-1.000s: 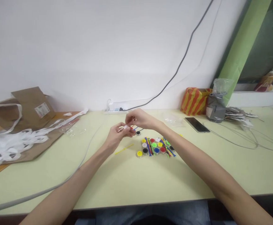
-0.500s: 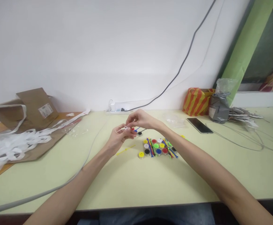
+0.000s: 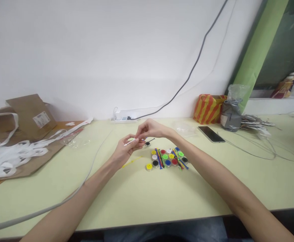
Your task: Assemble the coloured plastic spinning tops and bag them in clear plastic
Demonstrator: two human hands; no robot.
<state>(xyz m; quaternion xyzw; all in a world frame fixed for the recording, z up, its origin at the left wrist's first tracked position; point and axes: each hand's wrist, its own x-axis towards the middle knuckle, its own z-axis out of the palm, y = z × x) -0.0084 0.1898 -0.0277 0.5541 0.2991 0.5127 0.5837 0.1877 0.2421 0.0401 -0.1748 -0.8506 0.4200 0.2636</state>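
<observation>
— So, where is the white tie (image 3: 129, 143)?
— Above mid-table, pinched at each end by the left hand (image 3: 125, 151) and right hand (image 3: 150, 129).
— Open room?
— Bare table (image 3: 141, 198) on the near side. Coloured caps (image 3: 167, 158) lie just right, a grey cable (image 3: 96, 158) runs on the left, and a power strip (image 3: 123, 116) sits at the far edge.

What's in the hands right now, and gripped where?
A thin white strip, pinched by both: left hand near its middle, right hand at its right end; the left tip sticks out free.
</observation>
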